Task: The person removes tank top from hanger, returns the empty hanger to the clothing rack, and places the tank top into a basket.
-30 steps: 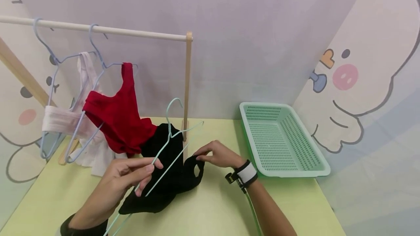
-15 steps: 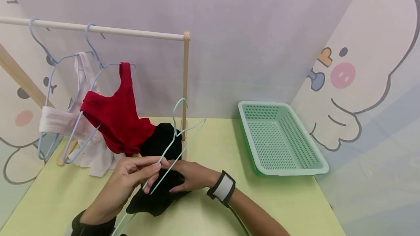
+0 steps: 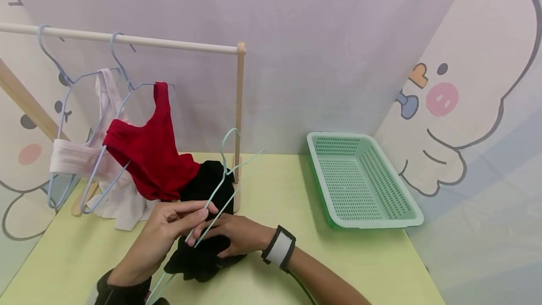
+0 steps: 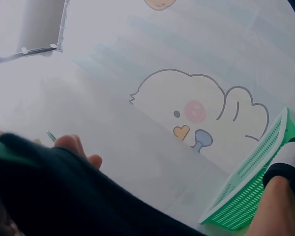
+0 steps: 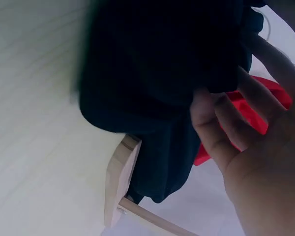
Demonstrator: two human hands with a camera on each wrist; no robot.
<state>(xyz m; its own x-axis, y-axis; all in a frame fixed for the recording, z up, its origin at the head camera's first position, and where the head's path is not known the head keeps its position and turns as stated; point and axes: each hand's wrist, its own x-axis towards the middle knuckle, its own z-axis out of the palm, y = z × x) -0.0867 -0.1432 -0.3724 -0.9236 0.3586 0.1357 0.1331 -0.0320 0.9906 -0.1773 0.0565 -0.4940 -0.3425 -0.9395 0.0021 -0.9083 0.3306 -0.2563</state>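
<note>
My left hand [image 3: 169, 229] pinches a mint-green clothes hanger [image 3: 223, 168] between thumb and fingers, its hook pointing up. A black garment [image 3: 199, 258] hangs bunched around the hanger's lower part, below and behind that hand. My right hand [image 3: 239, 234] reaches over the garment from the right, its fingers spread and slightly bent against the cloth; some fingertips are hidden behind the left hand and hanger. In the right wrist view, the fingers [image 5: 258, 96] lie along the dark cloth [image 5: 142, 69]. Dark cloth [image 4: 64, 187] also covers much of the left wrist view's lower part.
A rack with a white rail [image 3: 178, 44] and wooden post [image 3: 239, 107] stands at left. A red top [image 3: 156, 140] and a white top [image 3: 76, 156] hang there on blue hangers. Toward the right sits a green plastic basket [image 3: 406, 218] on the yellow table [image 3: 338, 262].
My right hand has left the garment's right-hand edge loop and moved left onto its middle. The black cloth has bunched up leftward. My left hand keeps its pinch on the hanger, shifted slightly right.
</note>
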